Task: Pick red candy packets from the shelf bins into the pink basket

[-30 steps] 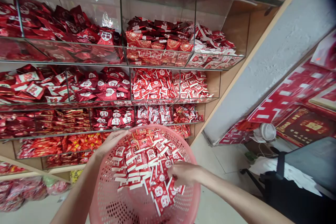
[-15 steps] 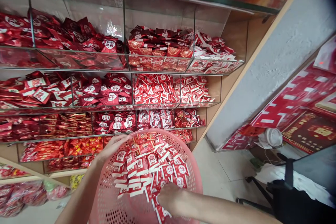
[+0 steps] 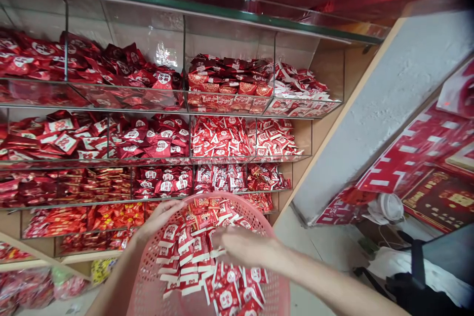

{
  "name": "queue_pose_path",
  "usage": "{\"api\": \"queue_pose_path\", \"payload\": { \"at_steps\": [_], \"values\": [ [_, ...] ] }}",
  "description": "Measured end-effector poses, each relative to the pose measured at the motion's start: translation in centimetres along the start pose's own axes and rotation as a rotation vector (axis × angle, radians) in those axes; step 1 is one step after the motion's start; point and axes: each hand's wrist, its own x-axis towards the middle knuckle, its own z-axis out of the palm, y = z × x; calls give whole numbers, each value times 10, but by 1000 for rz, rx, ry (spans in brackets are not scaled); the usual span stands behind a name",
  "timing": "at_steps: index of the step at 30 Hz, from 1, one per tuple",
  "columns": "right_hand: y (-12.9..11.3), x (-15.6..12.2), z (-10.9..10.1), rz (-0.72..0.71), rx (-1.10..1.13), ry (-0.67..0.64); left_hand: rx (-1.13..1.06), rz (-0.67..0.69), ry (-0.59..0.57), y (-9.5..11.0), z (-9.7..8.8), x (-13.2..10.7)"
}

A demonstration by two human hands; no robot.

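Packets (image 3: 192, 252), red & white, fill the pink basket (image 3: 148, 281) at bottom centre of frame. I see the left hand (image 3: 159, 217) closed over the basket's far-left rim, fingers curled on the edge. The right hand (image 3: 240, 244) lies flat & spread on top of the pile, palm down, gripping nothing I can make out. Behind, upper left to centre, glass shelves (image 3: 222, 108) w/ more red packs. Grey wall (image 3: 388, 94) at right.
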Motion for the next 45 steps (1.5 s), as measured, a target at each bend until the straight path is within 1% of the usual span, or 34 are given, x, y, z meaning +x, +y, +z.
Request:
{"api": "queue_pose_path", "payload": {
  "at_steps": [2, 4, 5, 6, 8, 10, 12, 16, 20, 22, 25, 28, 31, 33, 35, 38, 40, 41, 45],
  "values": [
    [6, 11, -45, -55, -28, 274, 2, -2, -6, 2, 0, 0],
    [15, 26, -83, -50, -16, 519, 4, -16, -7, 5, 1, -1],
    [21, 35, -99, -36, -7, 621, 10, -19, -5, 5, 1, -2],
    [27, 45, -113, -11, 8, 697, 20, -19, -1, 5, 1, -2],
    [39, 67, -133, 58, 91, 811, 45, -7, 10, 4, 1, -2],
    [48, 90, -144, 144, 189, 887, 70, 9, 12, 1, 1, -1],
    [53, 112, -149, 233, 237, 917, 77, 21, 8, -2, 0, 1],
    [50, 144, -149, 392, 213, 874, 80, 21, 8, -3, 0, 1],
    [38, 158, -147, 486, 223, 845, 54, -14, 10, 2, 1, -1],
    [34, 159, -145, 498, 274, 837, 42, -26, 12, 4, 1, -2],
    [34, 158, -142, 499, 412, 850, 41, -20, 1, 2, 0, -1],
    [38, 152, -140, 453, 569, 889, 45, -17, -8, 0, 0, -1],
    [41, 138, -138, 361, 695, 912, 53, -18, -15, 1, -1, -1],
    [42, 124, -136, 280, 733, 928, 66, -12, -13, 2, 0, -1],
    [44, 105, -131, 185, 665, 970, 81, -8, -6, 2, 0, -1],
    [44, 70, -118, 49, 396, 1010, 84, 2, -4, 2, 1, 1],
    [44, 45, -105, -9, 263, 964, 92, 16, -3, 0, 1, 2],
    [44, 34, -98, -25, 233, 928, 99, 17, 3, 0, 1, 2],
    [47, -2, -65, -29, 221, 791, 125, 10, -7, 0, 1, 2]
  ]
}}
